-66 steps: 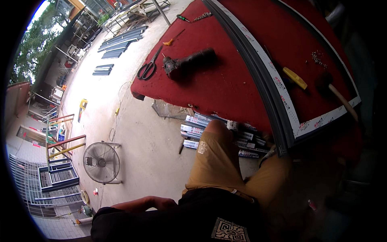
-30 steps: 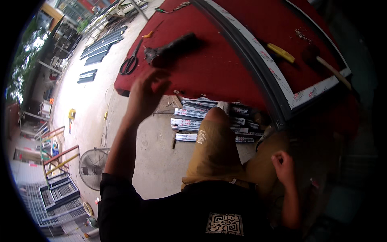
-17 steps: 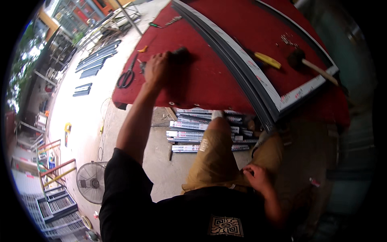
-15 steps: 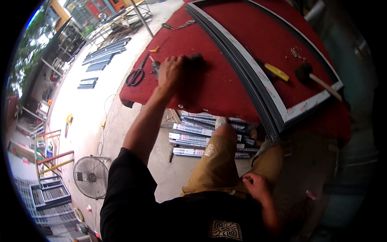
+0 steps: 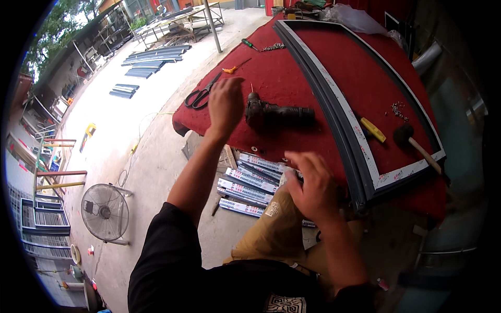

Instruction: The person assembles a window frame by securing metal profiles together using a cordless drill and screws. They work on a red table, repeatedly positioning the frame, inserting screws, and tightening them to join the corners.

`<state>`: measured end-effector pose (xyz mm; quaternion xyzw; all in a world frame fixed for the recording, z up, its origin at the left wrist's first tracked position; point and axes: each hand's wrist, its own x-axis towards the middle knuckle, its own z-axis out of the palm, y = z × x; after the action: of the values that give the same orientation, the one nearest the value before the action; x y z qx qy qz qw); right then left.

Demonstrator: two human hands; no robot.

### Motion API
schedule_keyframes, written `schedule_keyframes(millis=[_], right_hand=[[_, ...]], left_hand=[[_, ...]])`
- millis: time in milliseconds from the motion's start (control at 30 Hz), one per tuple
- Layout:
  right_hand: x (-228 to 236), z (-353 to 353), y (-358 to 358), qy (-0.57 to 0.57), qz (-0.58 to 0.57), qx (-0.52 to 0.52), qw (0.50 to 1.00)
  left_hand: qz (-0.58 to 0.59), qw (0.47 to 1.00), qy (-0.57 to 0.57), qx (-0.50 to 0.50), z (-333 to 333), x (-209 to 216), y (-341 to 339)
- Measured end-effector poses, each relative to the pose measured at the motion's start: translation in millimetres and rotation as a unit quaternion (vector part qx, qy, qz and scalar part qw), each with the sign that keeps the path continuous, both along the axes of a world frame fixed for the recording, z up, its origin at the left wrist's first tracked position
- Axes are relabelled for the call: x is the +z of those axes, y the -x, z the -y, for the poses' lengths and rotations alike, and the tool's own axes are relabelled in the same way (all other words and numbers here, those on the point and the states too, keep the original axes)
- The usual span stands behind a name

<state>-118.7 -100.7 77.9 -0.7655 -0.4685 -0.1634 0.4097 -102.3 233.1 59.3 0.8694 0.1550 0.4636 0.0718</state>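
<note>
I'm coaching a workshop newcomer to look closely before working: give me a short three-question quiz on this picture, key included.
1. True or false: the power drill lies on the red cloth.
2. Which of these is nearest the left hand in the picture? A: floor fan; B: scissors; C: yellow tool.
3. Fill the gap: the wooden handle of the mallet crosses the ____ face of one side of the frame.

Key: 1 true; 2 B; 3 white.
</note>
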Motion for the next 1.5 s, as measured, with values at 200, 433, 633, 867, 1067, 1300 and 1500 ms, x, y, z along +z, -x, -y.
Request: schedule_keyframes(millis=[200,433,633,867,1067,1300,1500], right_hand=[[-42,-92,-94,0.033,0.156,-0.144,0.977],[-49,-110,-106,0.08,0.137,-0.115,0.981],[-49,-105,-100,0.064,0.12,-0.104,0.985],[-38,-97,-88,0.078,0.17,-0.12,0.975],[-33,-85,-78,-0.005,0.248,-0.12,0.961],[-50,-43,25,-0.2,0.084,-0.042,0.975],[-53,55,97,-0.276,-0.2,0.025,0.94]], left_hand=[[-0.074,0.996,0.04,-0.009,-40,-59,-13],[-0.054,0.997,0.059,-0.02,-49,-54,-8],[-0.051,0.992,0.109,-0.035,-53,-63,-6],[-0.047,0.989,0.136,-0.022,-51,-66,-2],[-0.001,0.985,0.171,-0.039,-46,-61,-5],[0.077,0.971,0.215,-0.073,-84,-84,-7],[0.017,0.959,0.256,-0.116,-101,-69,6]])
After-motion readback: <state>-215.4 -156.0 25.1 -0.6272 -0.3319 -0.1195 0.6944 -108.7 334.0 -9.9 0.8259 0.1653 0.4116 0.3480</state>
